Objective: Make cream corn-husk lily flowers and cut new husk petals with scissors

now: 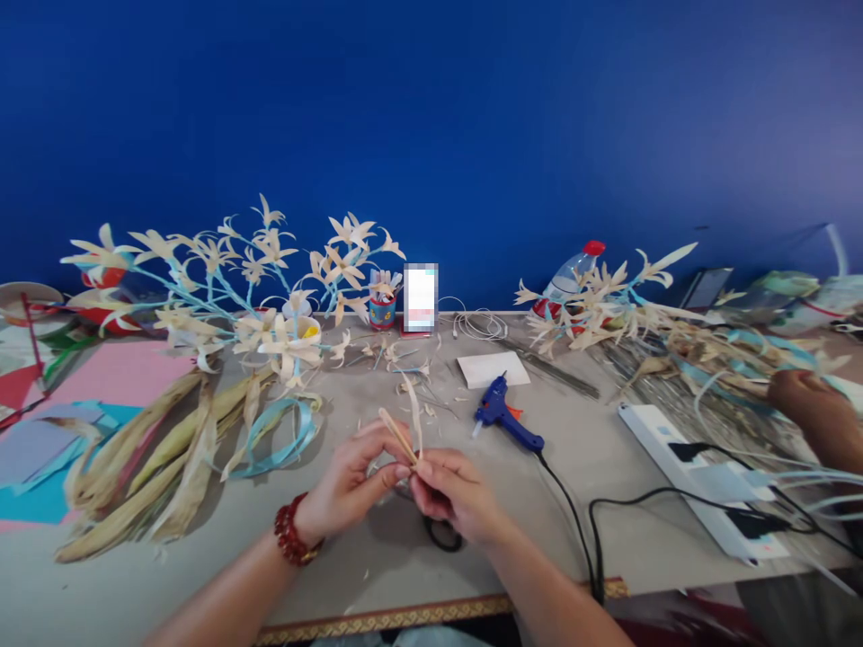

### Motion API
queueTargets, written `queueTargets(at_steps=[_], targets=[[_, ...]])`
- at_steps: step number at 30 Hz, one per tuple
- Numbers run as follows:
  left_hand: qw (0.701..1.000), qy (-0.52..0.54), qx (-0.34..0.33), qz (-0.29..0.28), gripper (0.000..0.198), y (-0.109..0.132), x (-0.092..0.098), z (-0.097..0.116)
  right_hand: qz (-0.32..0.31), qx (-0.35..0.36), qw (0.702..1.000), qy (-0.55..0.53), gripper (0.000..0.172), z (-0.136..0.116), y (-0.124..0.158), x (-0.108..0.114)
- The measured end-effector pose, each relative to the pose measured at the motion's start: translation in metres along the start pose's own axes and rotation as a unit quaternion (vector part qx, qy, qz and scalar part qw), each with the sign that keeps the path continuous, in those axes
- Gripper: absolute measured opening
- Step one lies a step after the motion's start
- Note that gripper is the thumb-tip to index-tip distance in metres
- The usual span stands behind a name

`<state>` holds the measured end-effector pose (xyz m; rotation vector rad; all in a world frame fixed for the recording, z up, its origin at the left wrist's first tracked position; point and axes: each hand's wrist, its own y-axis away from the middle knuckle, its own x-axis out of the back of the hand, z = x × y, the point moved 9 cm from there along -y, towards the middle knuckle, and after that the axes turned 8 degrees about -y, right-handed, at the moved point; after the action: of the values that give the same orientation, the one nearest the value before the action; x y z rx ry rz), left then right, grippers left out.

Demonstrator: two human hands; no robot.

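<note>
Above the middle of the table, my two hands meet with their fingers pinched on thin pale strips that look like dried corn husk. One curved husk strip [413,412] rises from between the fingertips. A narrower straw-coloured strip [393,429] slants up to the left beside it. My left hand [360,472], with a red bead bracelet at the wrist, closes on the strips from the left. My right hand [458,490] grips their lower end. Under the hands a black loop [443,534], seemingly a scissors handle, shows in part. The exact fingertip contact is hidden.
A blue glue gun [505,413] lies to the right, its cord trailing to the front edge. Beyond it are a white power strip [688,476] and a co-worker's hand [809,404]. Corn husks [162,458] lie left; husk flower branches [249,270] stand behind.
</note>
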<state>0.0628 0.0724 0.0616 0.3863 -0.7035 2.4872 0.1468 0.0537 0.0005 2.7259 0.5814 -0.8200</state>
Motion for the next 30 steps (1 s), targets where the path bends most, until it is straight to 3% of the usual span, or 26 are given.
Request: queueTargets(at_steps=[5, 8, 14, 18, 26, 30], targets=[[0.999, 0.045, 0.012, 0.002, 0.011, -0.003, 0.004, -0.005, -0.042, -0.021, 0.991, -0.125, 0.038, 0.000, 0.000, -0.007], [0.997, 0.072, 0.014, -0.002, 0.013, -0.004, 0.005, -0.007, -0.061, -0.043, 0.987, -0.143, 0.038, 0.002, 0.002, -0.010], [1.000, 0.003, -0.003, 0.006, 0.012, -0.003, 0.006, 0.000, 0.018, 0.032, 0.999, 0.032, 0.044, -0.007, 0.002, 0.005], [0.999, -0.026, -0.043, 0.016, 0.005, -0.004, 0.005, 0.009, 0.002, 0.042, 0.996, 0.079, 0.045, -0.011, 0.002, -0.002], [0.999, 0.035, -0.012, 0.017, 0.005, -0.004, 0.007, -0.001, -0.021, -0.030, 0.994, -0.101, 0.040, 0.001, 0.001, -0.005], [0.999, 0.052, 0.008, 0.009, 0.007, -0.004, 0.007, -0.007, -0.040, -0.048, 0.989, -0.131, 0.038, 0.004, 0.002, -0.007]])
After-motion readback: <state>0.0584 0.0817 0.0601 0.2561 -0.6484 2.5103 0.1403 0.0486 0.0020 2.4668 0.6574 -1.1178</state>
